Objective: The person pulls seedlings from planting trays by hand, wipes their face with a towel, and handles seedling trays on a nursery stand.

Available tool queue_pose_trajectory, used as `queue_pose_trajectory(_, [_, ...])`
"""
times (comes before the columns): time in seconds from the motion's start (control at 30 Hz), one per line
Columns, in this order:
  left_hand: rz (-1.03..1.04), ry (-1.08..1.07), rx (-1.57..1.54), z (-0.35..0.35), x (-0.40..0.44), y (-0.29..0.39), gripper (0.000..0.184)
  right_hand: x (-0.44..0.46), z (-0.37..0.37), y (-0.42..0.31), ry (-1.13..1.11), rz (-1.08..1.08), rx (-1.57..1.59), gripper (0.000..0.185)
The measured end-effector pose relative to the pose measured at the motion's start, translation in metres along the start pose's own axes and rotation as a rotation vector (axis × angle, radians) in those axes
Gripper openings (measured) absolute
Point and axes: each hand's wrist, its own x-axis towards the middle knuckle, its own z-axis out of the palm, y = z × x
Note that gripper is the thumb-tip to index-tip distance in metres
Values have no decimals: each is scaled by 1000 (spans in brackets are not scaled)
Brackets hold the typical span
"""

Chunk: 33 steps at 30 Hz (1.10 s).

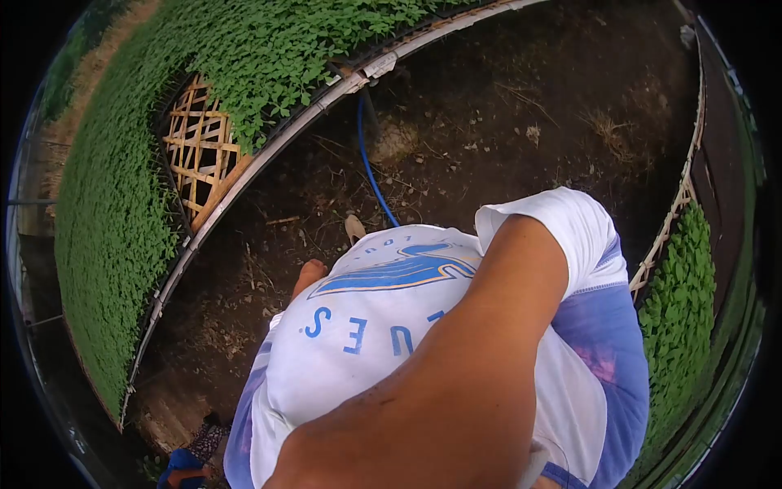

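My right forearm (pixel 456 359) crosses in front of my chest, very near the camera. The wrist or back of my right hand (pixel 326 456) shows at the bottom edge, and its fingers are out of view. Under the arm is my white shirt (pixel 326 375) with blue lettering and purple-blue sleeves. A small part of my left hand (pixel 309 273) seems to show past the left side of the shirt. Its fingers are mostly hidden, and I cannot see whether it holds anything.
Dense green seedlings (pixel 122 171) fill a raised bed on the left, with a woven bamboo lattice (pixel 198 143) exposed. A blue hose (pixel 371 167) runs over the dirt path (pixel 505 122). More plants (pixel 680 301) stand on the right. Another person (pixel 191 460) is at lower left.
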Motion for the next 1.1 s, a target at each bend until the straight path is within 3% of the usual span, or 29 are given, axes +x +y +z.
queue_pose_trajectory(0.13, [21,68,-96,-15,-9,29,39,-25,-6,-14,-84,118,-159,31])
queue_pose_trajectory(0.27, [64,71,-173,-35,-20,51,37,-62,10,22,140,-374,89,30])
queue_pose_trajectory(0.37, [64,61,-171,-32,-9,54,35,-87,6,-9,177,-418,-457,33])
queue_pose_trajectory(0.47, [58,43,-119,-37,-3,62,33,-102,5,-50,29,-331,-715,34])
queue_pose_trajectory(0.57, [28,40,-123,-50,-16,61,33,-99,7,-90,-274,-284,-877,35])
queue_pose_trajectory(0.67, [23,60,-157,-50,-12,67,35,-87,12,-105,-471,-319,-917,36])
queue_pose_trajectory(0.8, [90,132,-58,-61,-5,68,35,-109,63,-89,-547,-376,-796,31])
queue_pose_trajectory(0.87, [136,136,-38,-55,1,69,36,-122,57,-115,-722,-252,-810,28])
queue_pose_trajectory(0.93, [135,147,-48,-53,1,73,36,-128,35,-142,-433,-96,-1195,38])
queue_pose_trajectory(0.97, [113,151,-60,-59,-7,78,36,-137,32,-146,-469,-72,-1206,38])
queue_pose_trajectory(1.03, [121,208,-152,-72,-19,89,35,-172,27,-140,440,13,-1541,30])
queue_pose_trajectory(1.1, [120,242,-223,-81,-31,95,34,-194,13,-145,1058,-94,-1556,34])
